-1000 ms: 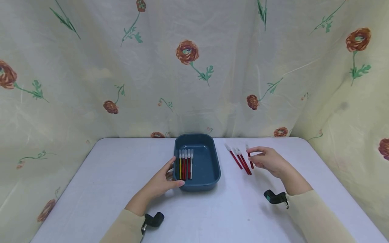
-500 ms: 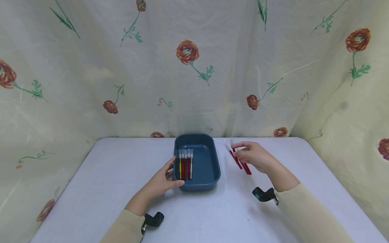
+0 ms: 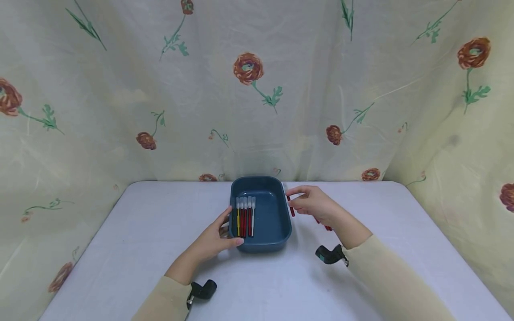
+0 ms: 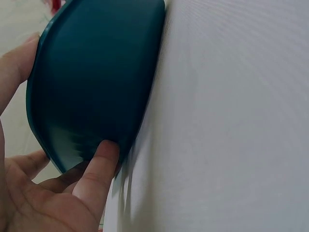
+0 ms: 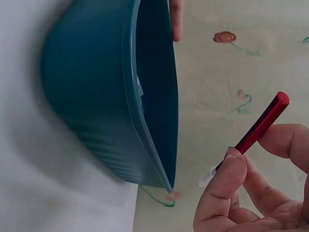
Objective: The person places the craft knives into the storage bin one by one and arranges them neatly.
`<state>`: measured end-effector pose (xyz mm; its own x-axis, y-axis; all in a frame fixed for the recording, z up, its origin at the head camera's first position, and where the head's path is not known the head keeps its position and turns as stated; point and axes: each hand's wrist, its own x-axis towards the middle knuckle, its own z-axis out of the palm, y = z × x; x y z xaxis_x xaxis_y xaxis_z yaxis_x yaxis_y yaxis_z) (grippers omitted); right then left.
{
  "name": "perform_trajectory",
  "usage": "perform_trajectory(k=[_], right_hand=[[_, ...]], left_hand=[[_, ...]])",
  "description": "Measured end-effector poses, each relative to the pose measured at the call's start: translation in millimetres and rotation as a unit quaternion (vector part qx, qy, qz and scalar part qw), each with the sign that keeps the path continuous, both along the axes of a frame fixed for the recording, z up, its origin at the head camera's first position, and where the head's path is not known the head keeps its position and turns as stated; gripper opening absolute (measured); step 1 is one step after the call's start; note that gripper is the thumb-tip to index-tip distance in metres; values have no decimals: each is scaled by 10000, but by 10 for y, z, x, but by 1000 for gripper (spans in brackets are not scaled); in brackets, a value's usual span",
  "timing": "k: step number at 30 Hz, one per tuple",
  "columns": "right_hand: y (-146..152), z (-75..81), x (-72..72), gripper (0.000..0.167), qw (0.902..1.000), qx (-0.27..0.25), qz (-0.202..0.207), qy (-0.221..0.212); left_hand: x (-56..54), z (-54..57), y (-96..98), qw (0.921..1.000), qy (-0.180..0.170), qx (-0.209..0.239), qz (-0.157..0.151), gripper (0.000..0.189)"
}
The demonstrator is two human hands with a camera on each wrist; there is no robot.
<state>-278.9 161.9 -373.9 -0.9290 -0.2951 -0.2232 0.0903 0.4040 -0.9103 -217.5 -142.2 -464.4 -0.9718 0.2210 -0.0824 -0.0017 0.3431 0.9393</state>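
Note:
A dark blue plastic tray point(image 3: 265, 246) stands on the table, with a row of slim capped sticks point(image 3: 245, 218) along its left side, red, yellow and white. At the tray's front left corner my left hand point(image 3: 210, 243) holds the rim and outer wall between thumb and fingers. My right hand point(image 3: 315, 204) pinches a red pen-like stick point(image 5: 263, 123) with a translucent cap, between thumb and fingertips. That stick is just beyond the tray's right wall, apart from it. More red sticks point(image 3: 328, 228) lie on the table, mostly hidden behind the right hand.
A white cloth covers the table point(image 3: 160, 214). Behind it and at both sides hangs a flowered curtain point(image 3: 281, 133). Each wrist carries a small black camera, one on the left point(image 3: 204, 290) and one on the right point(image 3: 330, 254).
My right hand has carried the red stick leftward, from the right of the other loose sticks, past them to the tray's right side. My left hand and the tray have stayed put.

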Motion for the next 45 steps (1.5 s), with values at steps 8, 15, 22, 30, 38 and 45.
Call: perform_trajectory(k=[8, 15, 22, 30, 38, 45], right_hand=[[-204, -72, -63, 41, 9995, -103, -41, -281], [-358, -107, -102, 37, 9995, -118, -24, -290], [-507, -232, -145, 38, 9991, -182, -11, -370], [-664, -329, -153, 35, 9995, 49, -40, -311], [-799, -422, -115, 32, 9994, 135, -62, -323], [-860, -490, -130, 30, 9981, 535, -123, -271]], left_hand=[[-2, -30, -3, 10000, 3, -87, -1, 104], [-4, 8, 20, 9999, 11, -124, 16, 103], [-5, 21, 25, 9999, -2, -146, 6, 103], [-14, 4, 20, 10000, 1, -82, -32, 102], [-14, -1, -2, 10000, -26, 32, -75, 103], [-6, -4, -13, 9999, 0, 56, -106, 104]])
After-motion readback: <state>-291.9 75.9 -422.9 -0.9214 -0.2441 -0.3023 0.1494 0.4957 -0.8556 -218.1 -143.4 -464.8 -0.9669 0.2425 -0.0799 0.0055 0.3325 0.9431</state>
